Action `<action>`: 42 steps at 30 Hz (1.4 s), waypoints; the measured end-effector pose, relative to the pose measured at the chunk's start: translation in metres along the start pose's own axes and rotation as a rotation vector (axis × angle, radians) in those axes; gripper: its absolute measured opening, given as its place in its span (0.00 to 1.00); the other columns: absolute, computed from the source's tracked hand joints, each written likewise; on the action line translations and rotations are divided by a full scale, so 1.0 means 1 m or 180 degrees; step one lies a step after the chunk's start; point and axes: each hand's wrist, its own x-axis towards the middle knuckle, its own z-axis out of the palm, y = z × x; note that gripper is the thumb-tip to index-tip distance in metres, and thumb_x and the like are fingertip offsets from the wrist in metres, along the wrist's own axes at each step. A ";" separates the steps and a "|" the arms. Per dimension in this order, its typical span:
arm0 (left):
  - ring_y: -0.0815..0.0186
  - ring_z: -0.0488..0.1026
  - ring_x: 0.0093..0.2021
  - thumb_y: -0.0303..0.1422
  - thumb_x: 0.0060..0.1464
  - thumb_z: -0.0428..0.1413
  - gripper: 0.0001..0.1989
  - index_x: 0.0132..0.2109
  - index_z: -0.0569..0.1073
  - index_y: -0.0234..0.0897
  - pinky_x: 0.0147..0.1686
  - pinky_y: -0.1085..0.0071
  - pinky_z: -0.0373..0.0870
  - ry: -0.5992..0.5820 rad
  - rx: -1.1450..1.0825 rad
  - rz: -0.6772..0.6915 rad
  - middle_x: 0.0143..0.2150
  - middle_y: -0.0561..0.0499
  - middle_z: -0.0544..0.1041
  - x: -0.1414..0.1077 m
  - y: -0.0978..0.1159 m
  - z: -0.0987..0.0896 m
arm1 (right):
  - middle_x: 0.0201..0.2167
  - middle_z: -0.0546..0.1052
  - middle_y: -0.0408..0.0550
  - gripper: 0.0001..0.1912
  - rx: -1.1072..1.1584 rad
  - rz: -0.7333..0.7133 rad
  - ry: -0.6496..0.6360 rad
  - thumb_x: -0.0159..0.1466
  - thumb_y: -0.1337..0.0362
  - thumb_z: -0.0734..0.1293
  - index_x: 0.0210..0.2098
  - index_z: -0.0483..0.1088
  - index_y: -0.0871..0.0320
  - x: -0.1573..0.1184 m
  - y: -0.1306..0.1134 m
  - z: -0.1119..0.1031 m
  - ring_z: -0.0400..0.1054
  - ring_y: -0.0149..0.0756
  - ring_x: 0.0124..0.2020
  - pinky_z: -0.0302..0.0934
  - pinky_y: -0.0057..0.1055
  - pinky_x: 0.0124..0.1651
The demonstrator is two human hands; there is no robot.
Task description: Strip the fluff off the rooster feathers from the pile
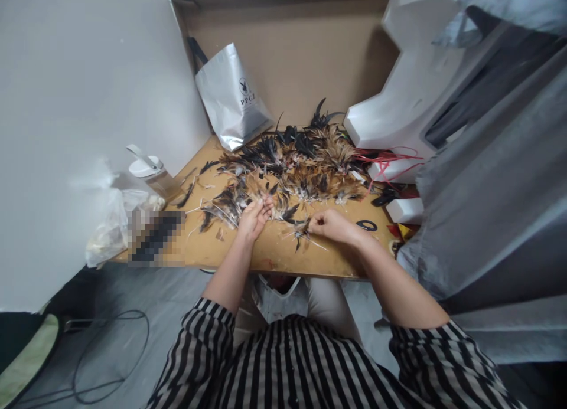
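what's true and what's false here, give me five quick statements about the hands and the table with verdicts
1. The silver bag stands behind the left hand. True.
2. The lidded cup stands at the right end of the table. False: it is at the left end.
3. A black ring lies to the right of the right hand. True.
4. Both hands are over the table. True.
5. Red strands lie left of the feathers. False: they lie on the right.

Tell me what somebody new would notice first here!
Probably the big heap of brown and black feathers across the wooden table, with the left hand and right hand along its near side. Next, the shiny silver bag at the back left and the red strings at the heap's right end.
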 end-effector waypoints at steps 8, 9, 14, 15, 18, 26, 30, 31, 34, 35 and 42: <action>0.72 0.72 0.32 0.31 0.46 0.57 0.08 0.36 0.71 0.34 0.31 0.77 0.67 -0.0182 -0.0046 -0.0121 0.32 0.49 0.74 -0.004 0.002 0.003 | 0.21 0.73 0.46 0.06 -0.0999 0.0176 0.0382 0.49 0.67 0.63 0.18 0.67 0.58 -0.028 0.005 0.032 0.62 0.30 0.24 0.49 0.26 0.28; 0.72 0.72 0.32 0.31 0.46 0.58 0.08 0.35 0.71 0.33 0.30 0.78 0.67 -0.0223 -0.0083 -0.0120 0.32 0.49 0.74 -0.004 0.002 0.003 | 0.20 0.72 0.46 0.06 -0.0833 0.0153 0.0362 0.50 0.67 0.62 0.17 0.67 0.58 -0.029 0.004 0.033 0.62 0.30 0.23 0.50 0.26 0.27; 0.75 0.69 0.28 0.28 0.45 0.58 0.07 0.35 0.71 0.33 0.24 0.82 0.65 -0.0341 -0.0138 -0.0203 0.34 0.49 0.74 -0.006 0.003 0.003 | 0.15 0.70 0.42 0.07 0.0631 0.0246 0.0009 0.53 0.61 0.62 0.24 0.66 0.59 -0.021 -0.011 0.017 0.61 0.27 0.17 0.52 0.24 0.23; 0.76 0.68 0.26 0.28 0.45 0.57 0.07 0.35 0.72 0.33 0.22 0.82 0.64 -0.0355 -0.0129 -0.0220 0.34 0.49 0.75 -0.006 0.004 0.003 | 0.14 0.69 0.41 0.08 0.0852 0.0254 -0.0004 0.53 0.61 0.63 0.25 0.66 0.60 -0.015 -0.016 0.012 0.61 0.27 0.16 0.52 0.23 0.22; 0.77 0.66 0.24 0.29 0.46 0.57 0.06 0.35 0.72 0.34 0.20 0.83 0.62 -0.0341 -0.0114 -0.0246 0.36 0.48 0.75 -0.006 0.005 0.003 | 0.16 0.70 0.43 0.09 0.1269 0.0308 0.0122 0.52 0.59 0.64 0.26 0.65 0.60 0.012 -0.028 0.002 0.60 0.26 0.14 0.50 0.22 0.18; 0.77 0.67 0.25 0.28 0.46 0.57 0.06 0.35 0.72 0.33 0.20 0.84 0.63 -0.0304 -0.0134 -0.0136 0.37 0.48 0.75 -0.004 0.006 0.000 | 0.16 0.65 0.40 0.09 0.0859 -0.0167 0.1322 0.50 0.60 0.64 0.21 0.67 0.61 0.099 -0.009 0.033 0.55 0.24 0.18 0.49 0.23 0.22; 0.76 0.68 0.27 0.29 0.47 0.55 0.05 0.34 0.72 0.33 0.21 0.83 0.64 -0.0101 -0.0140 0.0082 0.43 0.46 0.74 -0.003 0.009 -0.002 | 0.15 0.63 0.39 0.12 0.0971 -0.0178 0.1218 0.50 0.57 0.64 0.23 0.69 0.61 0.099 -0.002 0.045 0.50 0.24 0.17 0.46 0.23 0.21; 0.76 0.69 0.28 0.28 0.48 0.55 0.05 0.34 0.72 0.33 0.22 0.83 0.65 -0.0065 -0.0153 0.0121 0.45 0.45 0.73 -0.003 0.010 -0.002 | 0.15 0.62 0.38 0.13 0.1013 -0.0201 0.1124 0.50 0.56 0.64 0.23 0.69 0.61 0.097 -0.002 0.044 0.49 0.23 0.17 0.45 0.23 0.21; 0.77 0.69 0.28 0.27 0.49 0.53 0.04 0.35 0.71 0.32 0.24 0.84 0.66 -0.0105 -0.0239 0.0112 0.49 0.44 0.71 -0.004 0.012 -0.003 | 0.14 0.60 0.37 0.14 0.1134 -0.0267 0.0927 0.50 0.55 0.65 0.25 0.70 0.62 0.087 -0.003 0.036 0.47 0.23 0.17 0.43 0.23 0.21; 0.78 0.69 0.28 0.26 0.49 0.53 0.05 0.35 0.71 0.32 0.24 0.85 0.66 -0.0155 -0.0268 0.0077 0.48 0.44 0.71 -0.004 0.012 -0.003 | 0.14 0.60 0.37 0.14 0.1159 -0.0279 0.0898 0.50 0.55 0.65 0.26 0.70 0.62 0.085 -0.005 0.033 0.47 0.23 0.17 0.43 0.23 0.21; 0.75 0.72 0.29 0.25 0.50 0.53 0.06 0.36 0.72 0.29 0.25 0.84 0.67 -0.0274 -0.0069 -0.0212 0.43 0.41 0.74 -0.002 0.007 -0.005 | 0.14 0.55 0.35 0.14 0.1119 -0.0370 0.0747 0.50 0.56 0.65 0.25 0.70 0.62 0.076 -0.014 0.027 0.44 0.22 0.17 0.41 0.22 0.21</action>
